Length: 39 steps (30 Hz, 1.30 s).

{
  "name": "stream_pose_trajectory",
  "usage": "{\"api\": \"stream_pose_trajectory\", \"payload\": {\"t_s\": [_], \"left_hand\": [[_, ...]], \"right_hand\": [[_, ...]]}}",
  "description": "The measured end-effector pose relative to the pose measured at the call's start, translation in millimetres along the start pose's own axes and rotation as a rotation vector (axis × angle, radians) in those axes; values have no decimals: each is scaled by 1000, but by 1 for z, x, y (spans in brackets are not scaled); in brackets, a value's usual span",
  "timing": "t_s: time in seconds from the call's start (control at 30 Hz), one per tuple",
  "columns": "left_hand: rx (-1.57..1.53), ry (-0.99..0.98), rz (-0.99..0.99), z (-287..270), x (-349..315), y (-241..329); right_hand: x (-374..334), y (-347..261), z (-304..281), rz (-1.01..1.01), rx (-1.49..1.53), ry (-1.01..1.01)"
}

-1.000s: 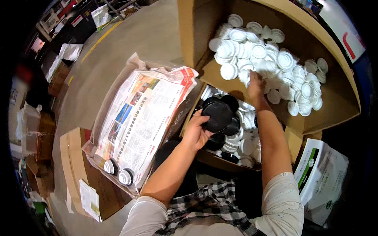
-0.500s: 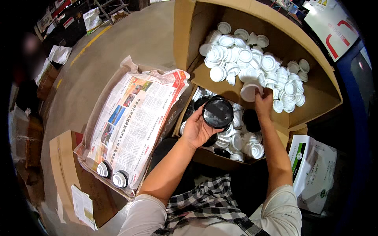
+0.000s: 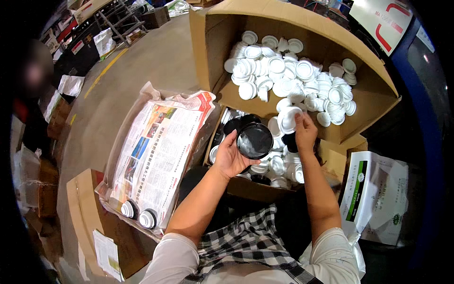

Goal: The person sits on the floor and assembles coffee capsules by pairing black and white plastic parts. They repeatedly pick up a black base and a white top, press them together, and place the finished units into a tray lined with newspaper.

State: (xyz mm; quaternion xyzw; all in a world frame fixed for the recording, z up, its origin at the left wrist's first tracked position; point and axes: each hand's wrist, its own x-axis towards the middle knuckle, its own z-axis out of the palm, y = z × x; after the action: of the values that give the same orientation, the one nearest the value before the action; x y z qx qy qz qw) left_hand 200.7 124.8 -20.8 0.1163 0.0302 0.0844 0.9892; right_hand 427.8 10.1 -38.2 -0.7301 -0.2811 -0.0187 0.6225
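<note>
My left hand (image 3: 229,156) is closed around the rim of a round, shallow black lid (image 3: 255,141), its hollow side facing up. Just to the right, my right hand (image 3: 306,134) pinches a round white lid (image 3: 286,121) by its edge. The two lids are close but apart. Beneath both hands, a lower carton holds loose white lids (image 3: 278,166) and some black ones (image 3: 232,126). Beyond them, many white lids (image 3: 276,66) lie heaped inside a large tilted cardboard box (image 3: 200,57).
At left, a plastic-lined box covered with newspaper (image 3: 156,156) carries two black discs with white lids on top (image 3: 147,218). A brown carton (image 3: 87,199) stands beside it. At right are a white printed box (image 3: 378,194) and a white machine panel (image 3: 380,21).
My right hand has drawn the white lid away from the heap, nearer to the black lid. The left hand still holds the black lid. The whole view has shifted slightly.
</note>
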Motion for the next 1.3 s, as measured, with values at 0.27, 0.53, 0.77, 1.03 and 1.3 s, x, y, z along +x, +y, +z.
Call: {"api": "stream_pose_trajectory", "payload": {"t_s": [0.27, 0.53, 0.77, 1.03, 1.3], "left_hand": [[-32, -105, -68, 0, 7, -9], [146, -4, 52, 23, 12, -14], [154, 90, -1, 20, 14, -13], [172, -19, 7, 16, 11, -7], [162, 32, 17, 16, 12, -8]], "right_hand": [[-33, -51, 9, -352, 442, -111], [-39, -76, -20, -148, 584, -768], [-44, -69, -20, -102, 665, -763], [-39, -68, -27, -276, 522, -803], [-48, -100, -25, -676, 34, -577]]}}
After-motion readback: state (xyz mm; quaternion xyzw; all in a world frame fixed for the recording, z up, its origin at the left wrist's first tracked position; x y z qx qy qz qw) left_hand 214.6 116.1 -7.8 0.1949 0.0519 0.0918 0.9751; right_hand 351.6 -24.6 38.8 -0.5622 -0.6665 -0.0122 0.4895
